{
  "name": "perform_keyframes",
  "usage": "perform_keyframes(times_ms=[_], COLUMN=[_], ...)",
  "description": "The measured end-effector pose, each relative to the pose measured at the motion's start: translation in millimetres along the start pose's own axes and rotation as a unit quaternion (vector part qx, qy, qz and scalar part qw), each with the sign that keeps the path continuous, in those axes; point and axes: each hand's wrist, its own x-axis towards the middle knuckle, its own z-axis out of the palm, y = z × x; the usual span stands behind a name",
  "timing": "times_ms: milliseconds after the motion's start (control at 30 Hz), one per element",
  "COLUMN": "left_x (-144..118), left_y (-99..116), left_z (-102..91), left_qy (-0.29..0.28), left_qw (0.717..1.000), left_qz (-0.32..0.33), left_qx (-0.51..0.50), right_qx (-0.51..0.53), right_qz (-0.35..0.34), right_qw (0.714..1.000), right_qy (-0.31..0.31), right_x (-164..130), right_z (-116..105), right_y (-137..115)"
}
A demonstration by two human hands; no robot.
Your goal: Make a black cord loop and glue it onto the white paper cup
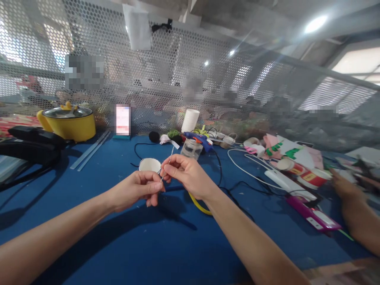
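Perhaps wire (171,152), pinched in both hands (145,188) (185,171)

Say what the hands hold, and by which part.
A twisted strand: left hand pinches it low, right hand higher, below its top end.

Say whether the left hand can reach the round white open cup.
Probably yes: the cup sits just beyond the left hand, with nothing evident blocking it, though that hand may first need to release the thin twisted grey strand.

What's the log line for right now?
left hand: pinching thin strand; right hand: pinching same strand, farther along; white cup: just beyond left hand; blue glue gun: farther back
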Motion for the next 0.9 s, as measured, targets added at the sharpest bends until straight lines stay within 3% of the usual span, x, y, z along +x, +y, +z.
perform_keyframes(times_ms=[267,500,733,900], left_x=[-1.2,-3.9,-2.9,-2.1], left_y=[-0.4,1.2,4.6,7.3], left_z=[-0.3,-4.9,-3.2,-4.2], left_qy=[-0.001,-0.071,-0.002,0.015], left_qw=[1.0,0.995,1.0,0.999], left_qz=[-0.003,-0.043,-0.019,-0.006], left_qx=[-0.024,-0.061,-0.003,0.047], right_qx=[0.01,0.041,-0.045,-0.025], right_qz=[-0.002,-0.021,0.018,0.022], right_qw=[1.0,0.997,0.999,0.997], right_qy=[0.022,0.062,0.008,0.067], right_x=[-0.1,2.3,-2.5,-0.9], right_z=[-0.6,-6.7,4.1,3.4], right_y=[0.4,-1.1,-2.1,0.5])
